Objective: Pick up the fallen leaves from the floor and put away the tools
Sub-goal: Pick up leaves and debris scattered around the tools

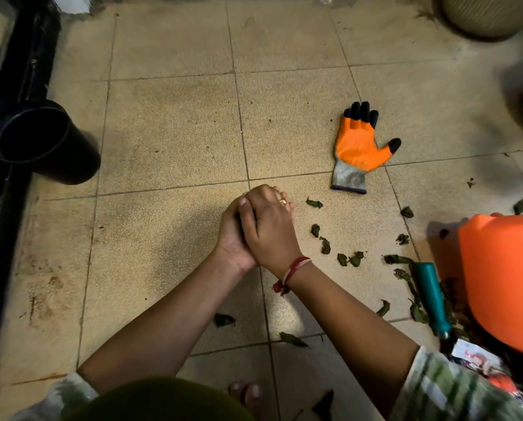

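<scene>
Got left hand and right hand clasped over the floor tiles, right on top, fingers curled round each other. Can't tell if any leaves are inside. Seeing loose leaves scattered just right of the clasp, so nearer the right hand. Teal-handled tool further right beside orange container, long axis running near-to-far. Glove up-right, well apart. Probably a right-hand sweep next.

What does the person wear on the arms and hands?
Forearms are bare. The left sleeve and right sleeve are short, pale with green checks. The right hand has a red-and-white thread band at the wrist, and a gold-coloured ring shows on one finger.
</scene>
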{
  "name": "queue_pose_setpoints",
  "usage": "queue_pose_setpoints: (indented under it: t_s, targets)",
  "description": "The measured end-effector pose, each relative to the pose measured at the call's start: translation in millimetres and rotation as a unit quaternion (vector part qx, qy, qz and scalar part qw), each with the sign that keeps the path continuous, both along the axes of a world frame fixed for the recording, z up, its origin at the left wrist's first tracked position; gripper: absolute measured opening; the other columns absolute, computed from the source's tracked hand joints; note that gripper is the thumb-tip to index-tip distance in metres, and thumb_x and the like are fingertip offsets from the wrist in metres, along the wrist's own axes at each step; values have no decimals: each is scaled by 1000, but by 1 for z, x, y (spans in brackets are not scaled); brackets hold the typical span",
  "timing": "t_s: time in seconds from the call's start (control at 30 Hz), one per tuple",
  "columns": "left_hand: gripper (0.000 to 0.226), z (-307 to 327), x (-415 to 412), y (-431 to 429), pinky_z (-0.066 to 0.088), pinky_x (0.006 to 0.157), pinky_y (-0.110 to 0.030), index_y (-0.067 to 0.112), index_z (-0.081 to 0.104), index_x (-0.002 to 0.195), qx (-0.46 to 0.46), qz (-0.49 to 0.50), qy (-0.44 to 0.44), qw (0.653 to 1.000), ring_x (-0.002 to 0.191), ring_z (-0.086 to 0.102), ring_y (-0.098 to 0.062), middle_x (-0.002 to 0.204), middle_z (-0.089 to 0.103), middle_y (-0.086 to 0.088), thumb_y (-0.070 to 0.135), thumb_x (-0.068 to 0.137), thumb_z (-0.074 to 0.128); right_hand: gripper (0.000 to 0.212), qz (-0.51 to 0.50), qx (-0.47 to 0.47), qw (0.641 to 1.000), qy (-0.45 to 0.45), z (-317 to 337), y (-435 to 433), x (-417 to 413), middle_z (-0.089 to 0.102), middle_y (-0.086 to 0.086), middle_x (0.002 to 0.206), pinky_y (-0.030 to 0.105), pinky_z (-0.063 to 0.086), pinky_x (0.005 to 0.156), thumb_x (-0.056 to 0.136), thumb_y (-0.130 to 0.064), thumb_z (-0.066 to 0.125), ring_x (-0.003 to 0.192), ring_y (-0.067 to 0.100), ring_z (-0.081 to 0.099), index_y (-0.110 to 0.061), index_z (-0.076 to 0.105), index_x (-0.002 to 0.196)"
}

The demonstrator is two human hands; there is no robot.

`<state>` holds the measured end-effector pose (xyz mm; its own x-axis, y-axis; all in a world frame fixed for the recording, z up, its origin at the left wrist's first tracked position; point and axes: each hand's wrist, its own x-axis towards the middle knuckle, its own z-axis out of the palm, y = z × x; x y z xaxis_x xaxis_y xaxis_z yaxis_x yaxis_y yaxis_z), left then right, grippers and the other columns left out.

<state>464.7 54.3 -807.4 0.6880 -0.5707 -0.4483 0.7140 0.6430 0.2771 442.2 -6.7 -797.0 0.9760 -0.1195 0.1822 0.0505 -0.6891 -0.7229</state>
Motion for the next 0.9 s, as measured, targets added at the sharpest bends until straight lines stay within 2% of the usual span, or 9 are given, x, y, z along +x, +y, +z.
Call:
queue_pose_setpoints:
  t_s: [0.07,0.13,0.2,0.27,0.37,0.43,0.53,0.73,0.9]
  targets:
    - [28,4,4,3,41,100,-30,9,59,103,-3,-7,29,1000,100,59,-18,100,61,-4,29,93,41,30,-17,-69,997,-13,1,-1,-1,49,-1,86,51,25,108,94,-27,27,84,17,55,-14,54,90]
    - [30,8,4,4,41,100,-30,9,63,103,1,-7,45,999,99,61,-19,101,65,-5,30,95,42,30,-20,-115,993,-13,0,-6,-1,53,-2,102,56,4,115,93,-27,27,103,17,56,-17,53,105]
    - [36,7,0,0,43,97,-33,9,66,104,21,-7,62,998,102,62,-22,105,68,-8,34,97,41,41,-43,-177,983,9,-4,-11,0,44,3,138,62,-3,112,93,-32,30,135,22,36,-25,44,131]
    - [44,9,-6,-5,45,91,-37,10,72,96,47,-5,81,996,103,62,-24,105,71,-11,39,97,40,55,-60,-236,969,52,-7,-13,0,22,5,156,66,-3,110,94,-40,30,145,26,14,-29,22,148]
    - [50,14,-9,-9,47,81,-36,7,73,85,67,3,89,994,93,64,-25,95,73,-13,35,98,33,64,-31,-190,976,98,-10,-14,-6,2,3,160,61,-9,111,94,-56,20,147,23,-2,-31,3,151]
    - [45,11,-3,-4,50,59,-27,11,66,68,93,41,127,987,64,63,-19,69,68,-8,30,96,37,73,-26,-87,990,103,-12,-21,-16,-10,-5,158,49,-18,112,88,-69,10,146,15,-9,-33,-2,151]
    - [50,0,12,13,23,29,-14,21,47,46,104,118,177,972,31,31,-6,41,38,8,26,95,44,80,-122,-64,987,85,-23,-56,-42,-9,-10,156,40,-13,115,83,-75,1,143,8,-8,-31,2,150]
    - [51,-10,19,24,16,29,-14,22,42,44,93,144,190,967,30,25,-6,41,32,10,25,95,43,81,-295,-142,904,276,-57,-122,-108,-5,9,159,53,-8,116,87,-66,12,146,23,-10,-19,4,153]
    - [52,-13,15,20,13,31,-16,22,41,42,79,127,191,970,30,25,-5,39,32,9,25,93,42,81,-148,-120,956,223,-65,-89,-76,-7,3,159,42,-5,118,88,-70,10,146,17,-10,-22,2,153]
